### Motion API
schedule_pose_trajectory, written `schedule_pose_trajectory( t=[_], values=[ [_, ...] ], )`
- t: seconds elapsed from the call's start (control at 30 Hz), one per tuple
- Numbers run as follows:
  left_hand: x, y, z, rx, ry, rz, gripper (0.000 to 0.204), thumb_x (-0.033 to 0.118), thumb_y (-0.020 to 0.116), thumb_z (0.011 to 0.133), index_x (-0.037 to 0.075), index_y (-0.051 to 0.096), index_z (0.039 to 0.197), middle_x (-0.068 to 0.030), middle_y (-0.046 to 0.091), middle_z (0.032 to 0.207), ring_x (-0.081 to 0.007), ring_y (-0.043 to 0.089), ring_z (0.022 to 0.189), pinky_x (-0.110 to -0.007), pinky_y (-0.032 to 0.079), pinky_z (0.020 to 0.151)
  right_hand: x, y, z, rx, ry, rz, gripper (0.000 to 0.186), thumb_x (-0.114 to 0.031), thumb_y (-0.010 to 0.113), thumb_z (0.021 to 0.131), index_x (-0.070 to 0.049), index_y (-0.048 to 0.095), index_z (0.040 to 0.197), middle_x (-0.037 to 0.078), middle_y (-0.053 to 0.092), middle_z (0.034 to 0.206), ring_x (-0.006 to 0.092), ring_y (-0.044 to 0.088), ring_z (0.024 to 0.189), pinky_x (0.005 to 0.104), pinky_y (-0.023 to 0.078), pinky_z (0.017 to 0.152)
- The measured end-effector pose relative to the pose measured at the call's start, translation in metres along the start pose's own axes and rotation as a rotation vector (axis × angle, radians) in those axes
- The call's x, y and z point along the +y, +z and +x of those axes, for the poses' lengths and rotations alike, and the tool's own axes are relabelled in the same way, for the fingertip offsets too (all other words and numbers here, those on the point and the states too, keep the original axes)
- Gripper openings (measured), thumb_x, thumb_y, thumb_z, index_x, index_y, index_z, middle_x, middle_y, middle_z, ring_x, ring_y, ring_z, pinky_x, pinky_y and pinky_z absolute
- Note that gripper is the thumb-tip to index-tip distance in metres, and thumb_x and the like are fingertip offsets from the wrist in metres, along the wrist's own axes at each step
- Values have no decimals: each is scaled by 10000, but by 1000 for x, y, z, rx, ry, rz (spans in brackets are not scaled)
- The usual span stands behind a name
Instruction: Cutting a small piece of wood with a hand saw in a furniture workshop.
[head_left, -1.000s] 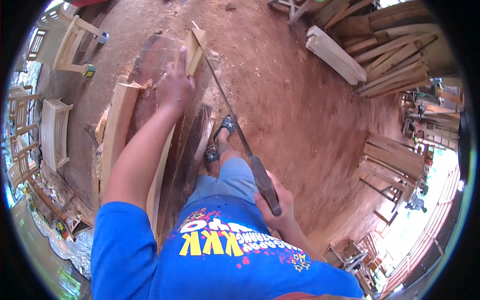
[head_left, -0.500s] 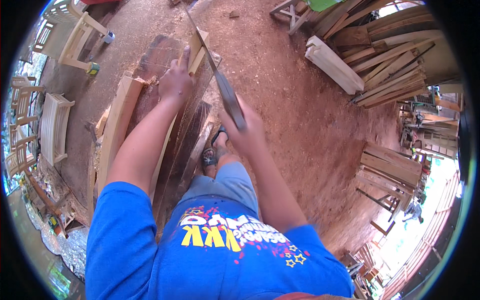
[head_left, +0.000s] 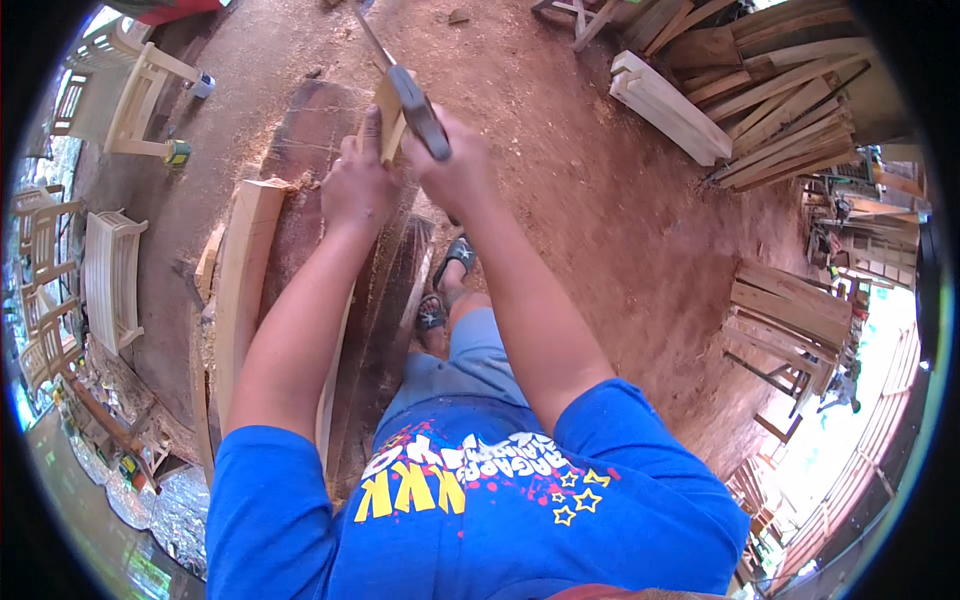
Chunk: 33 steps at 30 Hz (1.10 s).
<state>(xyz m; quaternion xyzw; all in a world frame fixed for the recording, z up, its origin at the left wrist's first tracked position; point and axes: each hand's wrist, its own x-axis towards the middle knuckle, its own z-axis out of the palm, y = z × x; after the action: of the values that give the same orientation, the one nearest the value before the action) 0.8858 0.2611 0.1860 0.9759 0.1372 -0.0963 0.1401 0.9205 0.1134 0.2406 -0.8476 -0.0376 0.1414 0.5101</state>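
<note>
My right hand (head_left: 455, 165) is wrapped round the handle of a handsaw (head_left: 420, 112), whose narrow blade points forward and slightly left. The blade lies against a short pale piece of wood (head_left: 388, 100). My left hand (head_left: 358, 188) grips that piece from its near left side, fingers closed against it; their inner side is hidden. Beneath both hands is a dark, dusty wooden workbench (head_left: 310, 135). A thick pale timber (head_left: 248, 265) lies lengthwise on its left, beside my left forearm.
Sawdust and chips cover the brown floor (head_left: 580, 220). At far right are a pale squared timber stack (head_left: 670, 110) and a pile of boards (head_left: 790, 130). More planks (head_left: 790, 305) rest on a stand to the right. Wooden benches (head_left: 113, 280) line the left.
My right hand has moved forward and left, pushing the saw along the wood, so the handle is now close to my left hand. My left hand keeps its hold on the piece.
</note>
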Motion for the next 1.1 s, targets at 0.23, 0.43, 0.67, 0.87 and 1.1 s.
schedule_pose_trajectory(
  t=[0.23,0.43,0.67,0.87,1.1],
  values=[
    [-17,8,1,44,16,-75,853,256,642,1021,314,198,1748,-204,639,1287,-382,766,1004,-502,647,833,-3,15,21,-22,-56,-21,504,-303,785,914,-38,680,1330,171,752,1053,310,735,959,426,579,876],
    [-22,13,-4,82,40,-246,914,219,731,939,382,293,1724,-123,641,1229,-361,738,851,-492,623,780,28,-52,39,-617,104,228,1217,-463,929,830,-67,224,1740,201,655,1421,315,654,1311,444,532,1066],
    [-15,2,4,27,-5,-294,886,191,726,904,421,385,1688,-117,663,1275,-316,742,851,-447,618,753,239,-102,109,-446,424,-863,807,-543,757,984,-36,546,1575,183,775,1247,303,742,1190,417,595,989],
    [-19,5,2,42,-23,-234,813,214,781,857,391,525,1607,-92,689,1374,-288,759,997,-405,611,789,291,-55,112,-1005,550,-414,558,-343,749,1028,-12,638,1463,171,794,1183,214,783,1012,345,632,849],
    [-17,8,2,49,-24,-244,781,204,714,888,423,520,1611,-122,684,1402,-303,763,1075,-409,620,830,254,6,164,-854,614,-275,417,-267,700,1073,5,686,1389,151,791,1143,186,756,827,327,623,699]
  ],
)
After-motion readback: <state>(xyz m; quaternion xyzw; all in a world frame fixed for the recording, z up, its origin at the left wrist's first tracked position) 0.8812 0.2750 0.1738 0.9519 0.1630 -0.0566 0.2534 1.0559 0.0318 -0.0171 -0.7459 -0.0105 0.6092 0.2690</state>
